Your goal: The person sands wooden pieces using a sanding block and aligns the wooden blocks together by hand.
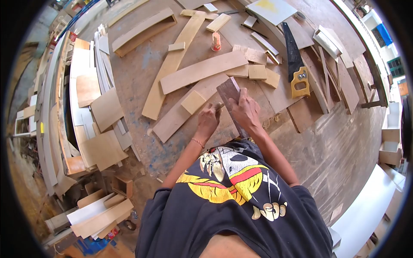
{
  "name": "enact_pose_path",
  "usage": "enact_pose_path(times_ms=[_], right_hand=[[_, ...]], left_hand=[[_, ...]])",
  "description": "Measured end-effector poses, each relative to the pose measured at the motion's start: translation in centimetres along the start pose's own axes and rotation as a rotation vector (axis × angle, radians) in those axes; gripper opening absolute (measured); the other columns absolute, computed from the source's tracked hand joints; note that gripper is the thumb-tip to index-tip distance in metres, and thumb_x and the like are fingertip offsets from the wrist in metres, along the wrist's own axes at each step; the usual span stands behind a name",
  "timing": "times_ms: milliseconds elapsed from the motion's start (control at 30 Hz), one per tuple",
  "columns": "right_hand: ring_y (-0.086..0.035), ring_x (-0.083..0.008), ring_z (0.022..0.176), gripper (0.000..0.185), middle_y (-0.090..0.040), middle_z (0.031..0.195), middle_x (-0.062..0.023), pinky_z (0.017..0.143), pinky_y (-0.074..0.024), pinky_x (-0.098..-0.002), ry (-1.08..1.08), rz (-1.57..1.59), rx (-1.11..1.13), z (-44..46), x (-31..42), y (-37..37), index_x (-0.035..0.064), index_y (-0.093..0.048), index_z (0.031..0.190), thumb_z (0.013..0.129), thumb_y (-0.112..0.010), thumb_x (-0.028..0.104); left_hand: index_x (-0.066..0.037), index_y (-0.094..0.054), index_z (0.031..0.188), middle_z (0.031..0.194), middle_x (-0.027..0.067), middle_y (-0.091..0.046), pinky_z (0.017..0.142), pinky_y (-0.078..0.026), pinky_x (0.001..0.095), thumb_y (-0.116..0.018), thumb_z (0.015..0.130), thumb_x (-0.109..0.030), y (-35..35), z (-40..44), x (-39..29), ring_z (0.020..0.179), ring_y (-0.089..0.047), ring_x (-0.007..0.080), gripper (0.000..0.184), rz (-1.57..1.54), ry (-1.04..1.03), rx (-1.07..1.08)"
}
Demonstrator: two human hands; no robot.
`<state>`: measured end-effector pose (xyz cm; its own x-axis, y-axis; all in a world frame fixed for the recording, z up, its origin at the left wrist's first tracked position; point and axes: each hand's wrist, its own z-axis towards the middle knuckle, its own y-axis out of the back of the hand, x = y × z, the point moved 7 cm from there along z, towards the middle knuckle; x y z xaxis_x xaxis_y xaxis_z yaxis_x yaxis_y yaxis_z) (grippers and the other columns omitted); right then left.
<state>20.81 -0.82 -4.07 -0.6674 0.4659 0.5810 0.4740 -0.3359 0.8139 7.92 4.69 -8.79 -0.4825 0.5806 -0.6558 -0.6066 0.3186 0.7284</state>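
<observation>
Closest of all is the black T-shirt [232,206], its skull print in yellow, red and white spread across the chest, and just past it come the two bare hands. The right hand [245,109] is closed over a dark brown board [231,96], fingers wrapped on its edge, and the board slants from up beside the pale wood down toward the shirt. The left hand [209,120], a braided bracelet [198,142] on its wrist, has its fingers curled inward right near that board — there's a small spot at the fingertips, but whether they're pinching anything I can't tell. Ahead on the worktop [159,152], a square block [193,102] sits on a long lower board [172,121], and beyond that a broad pale board [204,72] crosses a diagonal plank [172,69]. Two small blocks [263,75] lie off its right end, and an orange-and-white container [216,42] stands further back. Over to the right there's a handsaw [296,60] — yellow handle toward the person, dark blade pointing away. Off to the left, a stack of panels and strips [92,99] leans in a loose pile, and a long open wooden trough [144,32] lies at the far left of the worktop.
</observation>
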Motion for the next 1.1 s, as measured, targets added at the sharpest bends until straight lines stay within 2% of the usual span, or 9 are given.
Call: enact_pose_path(times_ms=[133, 267, 333, 467, 533, 767, 867, 967, 1100], right_hand=[[-0.062, -0.0389, 0.076, 0.036, -0.062, 0.083, -0.0245, 0.066, -0.0468, -0.0459, -0.002, -0.06, -0.046, -0.1, -0.6, 0.9, -0.0055, -0.045, 0.098, 0.082, -0.057, 0.024], [-0.062, -0.0379, 0.069, 0.035, -0.062, 0.079, -0.0231, 0.06, -0.0475, -0.0439, 0.005, -0.177, 0.034, -0.2, 0.8, 1.2, -0.0064, -0.045, 0.1, 0.083, -0.055, 0.022], [-0.063, -0.0361, 0.063, 0.032, -0.063, 0.076, -0.0213, 0.053, -0.0477, -0.0418, 0.179, -0.166, 0.012, -0.3, 2.7, 1.3, -0.0067, -0.046, 0.101, 0.084, -0.053, 0.02], [-0.063, -0.0333, 0.061, 0.027, -0.063, 0.074, -0.0199, 0.051, -0.0487, -0.0406, 0.212, -0.217, 0.065, 0.3, 4.3, -0.6, -0.0056, -0.047, 0.101, 0.085, -0.05, 0.016], [-0.064, -0.0305, 0.06, 0.023, -0.062, 0.072, -0.0192, 0.049, -0.0495, -0.0398, 0.276, -0.312, -0.022, 0.5, 4.8, -2.0, -0.0041, -0.047, 0.1, 0.085, -0.048, 0.012], [-0.064, -0.0304, 0.059, 0.015, -0.062, 0.07, -0.0212, 0.049, -0.0501, -0.0403, 0.275, -0.362, 0.088, -2.4, 4.2, -1.6, -0.0011, -0.048, 0.097, 0.084, -0.046, 0.007], [-0.064, -0.0343, 0.061, 0.018, -0.062, 0.07, -0.0217, 0.054, -0.0498, -0.0417, 0.196, -0.278, 0.155, -1.5, 3.8, -2.0, -0.0024, -0.045, 0.098, 0.086, -0.045, 0.011], [-0.064, -0.0337, 0.062, 0.021, -0.062, 0.071, -0.0219, 0.055, -0.0497, -0.0427, 0.265, -0.315, 0.072, 2.0, 5.5, -2.7, -0.0028, -0.045, 0.102, 0.084, -0.046, 0.009], [-0.064, -0.0312, 0.062, 0.013, -0.062, 0.067, -0.0186, 0.052, -0.051, -0.0395, 0.374, -0.323, 0.017, -0.1, 5.9, -2.7, -0.0001, -0.047, 0.096, 0.087, -0.043, 0.009]], left_hand=[[0.004, -0.056, 0.102, 0.084, 0.0198, -0.059, 0.071, -0.047, 0.04, -0.058, 0.078, -0.008, -0.9, 0.7, -0.1, 0.081, -0.059, 0.0347, 0.027, 0.023, -0.109, -0.095], [0.002, -0.055, 0.103, 0.087, 0.0208, -0.06, 0.073, -0.047, 0.0401, -0.06, 0.078, -0.009, -1.9, 0.2, 1.0, 0.083, -0.059, 0.035, 0.028, 0.024, -0.011, 0.013], [0.002, -0.052, 0.084, 0.08, 0.0179, -0.057, 0.072, -0.047, 0.0393, -0.059, 0.076, -0.008, -2.6, 0.0, 1.2, 0.078, -0.058, 0.0343, 0.014, 0.157, -0.022, 0.078], [0.0, -0.051, 0.083, 0.079, 0.0172, -0.057, 0.067, -0.048, 0.0406, -0.058, 0.075, -0.006, -3.0, -0.2, 1.4, 0.075, -0.058, 0.0337, 0.012, 0.181, -0.129, 0.017], [-0.001, -0.052, 0.085, 0.079, 0.0169, -0.057, 0.062, -0.048, 0.0411, -0.056, 0.073, -0.004, -4.0, -0.3, 1.8, 0.074, -0.059, 0.0329, 0.013, 0.213, -0.166, 0.02], [-0.001, -0.053, 0.089, 0.082, 0.0163, -0.057, 0.06, -0.049, 0.0402, -0.056, 0.071, -0.002, -3.2, -0.1, 1.1, 0.075, -0.059, 0.0323, 0.018, 0.182, 0.02, 0.127], [-0.001, -0.054, 0.09, 0.083, 0.017, -0.058, 0.06, -0.049, 0.04, -0.055, 0.071, -0.003, -4.0, -0.8, 1.4, 0.075, -0.06, 0.0321, 0.019, 0.2, -0.06, 0.063], [-0.002, -0.055, 0.091, 0.083, 0.0173, -0.059, 0.061, -0.049, 0.0393, -0.055, 0.072, -0.004, -3.8, 0.0, 1.2, 0.074, -0.06, 0.0315, 0.019, 0.176, -0.162, -0.091], [-0.002, -0.056, 0.091, 0.079, 0.0158, -0.059, 0.059, -0.049, 0.039, -0.055, 0.071, -0.004, -3.8, 0.2, 1.5, 0.071, -0.061, 0.032, 0.02, 0.189, -0.003, 0.113]])
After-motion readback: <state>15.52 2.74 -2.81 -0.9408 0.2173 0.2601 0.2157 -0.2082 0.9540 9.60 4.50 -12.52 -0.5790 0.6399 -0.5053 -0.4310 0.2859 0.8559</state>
